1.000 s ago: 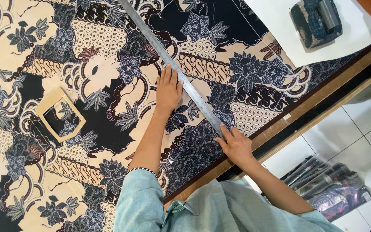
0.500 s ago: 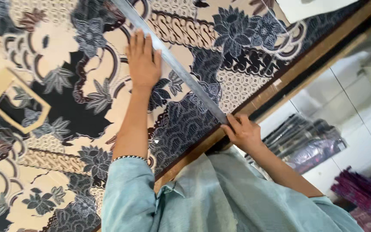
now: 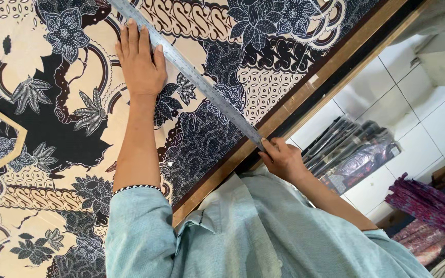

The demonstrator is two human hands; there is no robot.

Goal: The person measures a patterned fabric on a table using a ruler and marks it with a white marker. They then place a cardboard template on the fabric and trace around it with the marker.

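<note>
Head view, looking down over a pale blue sleeve: a long metal ruler [image 3: 191, 77] lies slantwise across a patterned cloth [image 3: 68, 128] in black, cream and dark blue, spread flat on the tabletop [image 3: 284, 110].

The left hand [image 3: 139, 62] lies flat and open on the cloth, fingers together, its fingertip side touching the ruler's long edge partway up its length. The right hand [image 3: 284, 159] is closed around the ruler's near end, just where that end reaches the wooden edge of the tabletop; thumb and fingers look pinched on it, though the exact grip is hard to make out.

Judging by its look, the ruler is stiff, thin and light, with a smooth face that would slide easily over the cloth, so it wants pressing down from above rather than lifting; the end and the middle of its length are the sensible places to hold it. The cloth seems soft and limp and would likely drag or wrinkle if the ruler were pushed sideways.

The ruler's far end runs out of the top of the frame. The cloth is cut off on the left, top and bottom, and the person's body hides the tabletop's near edge below the ruler. Beyond that edge, away from the ruler, wrapped bundles [image 3: 351, 149] stand on a white tiled floor [image 3: 413, 103]; their contents are unclear.
</note>
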